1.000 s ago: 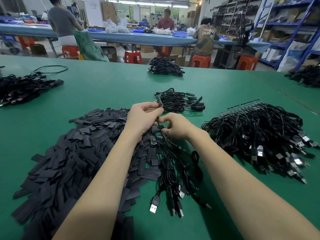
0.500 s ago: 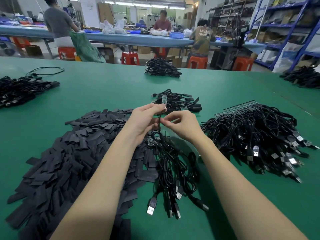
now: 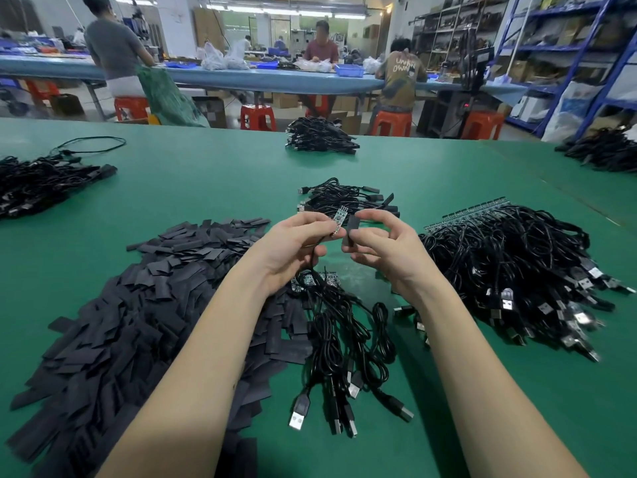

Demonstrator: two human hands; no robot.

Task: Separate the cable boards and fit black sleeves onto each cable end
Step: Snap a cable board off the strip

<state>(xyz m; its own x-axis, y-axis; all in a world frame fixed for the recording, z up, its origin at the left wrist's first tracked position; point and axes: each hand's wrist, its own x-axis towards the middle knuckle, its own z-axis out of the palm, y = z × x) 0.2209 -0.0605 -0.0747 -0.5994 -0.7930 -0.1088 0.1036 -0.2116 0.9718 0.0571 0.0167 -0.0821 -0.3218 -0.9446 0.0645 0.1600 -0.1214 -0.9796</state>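
Both hands risen; right hand [image 3: 382,250] now pinches, seemingly, a black sleeve [image 3: 351,229].

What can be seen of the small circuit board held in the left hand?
The small pale circuit board is a narrow strip with a row of dark dots near its far end. It tilts up and away, raised above the green table. The left hand pinches its lower end, where a thin black cable hangs down. No sleeve covers it yet.

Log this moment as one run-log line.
left hand: pinches cable board | right hand: pinches black sleeve | sleeve beside board, not yet on
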